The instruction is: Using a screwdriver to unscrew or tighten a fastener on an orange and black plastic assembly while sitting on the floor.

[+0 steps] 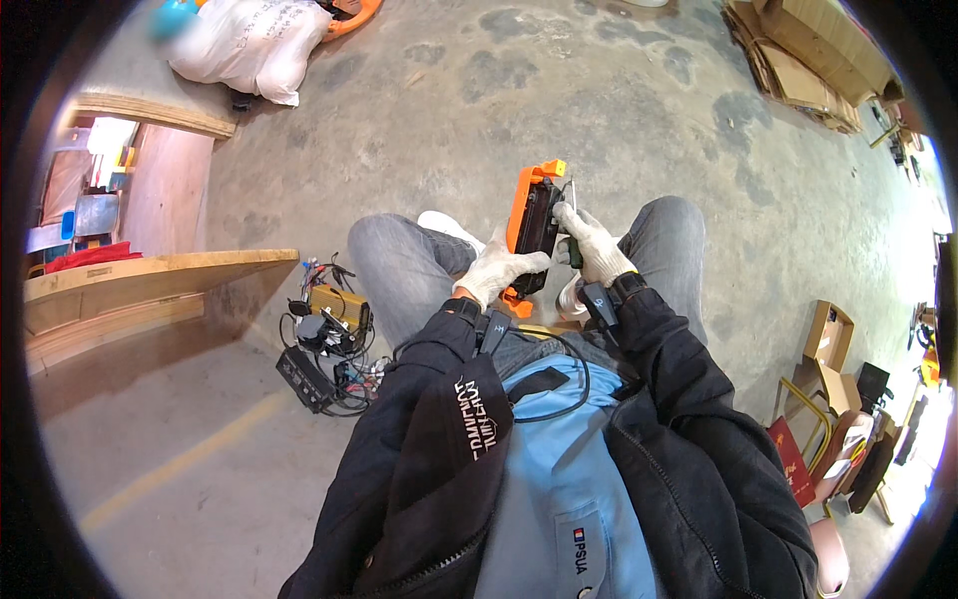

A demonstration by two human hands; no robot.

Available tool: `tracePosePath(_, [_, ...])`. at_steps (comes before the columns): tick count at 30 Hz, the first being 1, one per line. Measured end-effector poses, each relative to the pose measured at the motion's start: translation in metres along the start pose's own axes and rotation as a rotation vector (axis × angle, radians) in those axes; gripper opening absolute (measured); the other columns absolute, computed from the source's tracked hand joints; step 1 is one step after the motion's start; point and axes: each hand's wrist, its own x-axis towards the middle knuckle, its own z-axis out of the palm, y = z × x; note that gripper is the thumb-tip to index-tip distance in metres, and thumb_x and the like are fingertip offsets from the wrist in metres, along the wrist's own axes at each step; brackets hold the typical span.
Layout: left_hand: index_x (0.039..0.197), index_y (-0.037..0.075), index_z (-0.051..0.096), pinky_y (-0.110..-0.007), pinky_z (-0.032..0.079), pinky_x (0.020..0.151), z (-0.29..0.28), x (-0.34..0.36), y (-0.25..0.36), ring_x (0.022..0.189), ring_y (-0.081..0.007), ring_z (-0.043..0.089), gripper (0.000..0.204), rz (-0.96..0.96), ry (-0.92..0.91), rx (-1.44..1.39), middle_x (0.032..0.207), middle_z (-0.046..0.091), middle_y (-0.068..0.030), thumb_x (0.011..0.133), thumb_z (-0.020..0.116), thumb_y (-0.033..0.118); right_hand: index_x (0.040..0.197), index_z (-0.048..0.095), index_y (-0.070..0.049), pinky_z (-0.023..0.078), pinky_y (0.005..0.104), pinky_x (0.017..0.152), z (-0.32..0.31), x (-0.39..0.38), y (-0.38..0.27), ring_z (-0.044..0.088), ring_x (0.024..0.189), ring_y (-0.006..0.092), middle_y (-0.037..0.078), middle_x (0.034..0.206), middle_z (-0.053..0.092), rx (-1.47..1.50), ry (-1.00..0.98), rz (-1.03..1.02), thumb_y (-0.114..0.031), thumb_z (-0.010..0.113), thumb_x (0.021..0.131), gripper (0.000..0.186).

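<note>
My left hand [501,268], in a white knit glove, grips the lower left side of an orange and black device [540,218]. The device is long and box-like, with an orange side and orange end pieces, and is held tilted above the floor between my knees. At its right side, my gloved right hand [596,248] is closed around a screwdriver [570,253]. Its dark green handle shows below the fingers, and a thin metal shaft rises past them beside the device's upper end. Whether the tip touches the device, I cannot tell.
Left of my knee lies a heap of cables, black adapters and a yellow box [337,304]. A wooden shelf edge [160,272] stands further left. A white sack [254,45] sits at the far left, flattened cardboard [798,70] at the far right. An open carton [828,335] stands at right.
</note>
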Motion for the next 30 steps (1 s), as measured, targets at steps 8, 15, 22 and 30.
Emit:
tracePosePath(8, [0.138,0.002,0.061,-0.034,0.063,0.082,-0.005,-0.001,-0.003,0.088,-0.0192,0.074,0.064,-0.114,-0.082,-0.157,0.107,0.073,-0.0084,0.082,0.09,0.016,0.142,0.058,-0.005,0.056,0.0282,0.063,-0.007,0.006,0.004,0.06,0.074,0.0089,0.005,0.115,0.068,-0.021,0.081,0.008,-0.056,0.07,0.103,0.065])
tracePosePath(15, [0.151,0.005,0.05,-0.039,0.062,0.095,-0.007,0.004,-0.016,0.111,-0.0221,0.071,0.072,-0.102,-0.237,-0.221,0.127,0.07,-0.0098,0.088,0.085,0.01,0.136,0.063,-0.012,0.055,0.0251,0.064,-0.006,-0.003,0.0,0.064,0.08,0.0062,-0.003,0.101,0.069,0.168,-0.101,0.033,-0.041,0.077,0.102,0.047])
tracePosePath(22, [0.152,0.009,0.049,-0.041,0.057,0.105,-0.003,0.002,-0.006,0.119,-0.0232,0.069,0.077,0.022,-0.157,-0.146,0.131,0.07,-0.0086,0.087,0.089,0.014,0.138,0.064,-0.011,0.047,0.0217,0.062,0.0,-0.005,0.004,0.058,0.078,0.0053,-0.003,0.102,0.068,0.009,-0.162,0.104,-0.039,0.079,0.099,0.05])
tracePosePath(30, [0.143,0.007,0.058,-0.039,0.059,0.102,-0.007,0.001,-0.011,0.112,-0.0214,0.072,0.064,0.021,-0.141,-0.178,0.121,0.073,-0.0062,0.087,0.088,0.011,0.122,0.069,-0.011,0.045,0.02,0.053,-0.001,-0.006,-0.003,0.052,0.062,0.0014,-0.007,0.088,0.068,0.015,-0.184,0.1,-0.04,0.078,0.101,0.036])
